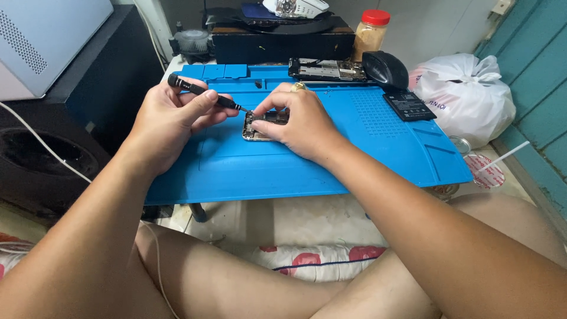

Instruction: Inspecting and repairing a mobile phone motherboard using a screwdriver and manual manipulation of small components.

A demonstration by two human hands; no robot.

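Blue silicone repair mat [331, 159] covers a low bench, behind it a black box, a red-capped jar [370, 31], a black computer mouse [385, 69] and a white plastic bag [466, 94]. At the mat's middle lies an opened phone [260, 127], back cover off and its inner parts bared. The right hand [298, 124] rests on the phone, fingers spread over its right side, pinning it flat to the mat. The left hand [171, 115] is closed around a black precision screwdriver [204, 93], whose tip points down at the phone's top edge, at or just above the frame; whether it sits in a screw is too small to tell. A flat black battery [409, 106] and a second stripped phone chassis [325, 70] lie apart at the mat's far edge. By the look of it, the step in hand is working a screw near the phone's top; the next move seems to call for a steady, upright driver and firm pressure from the holding hand.
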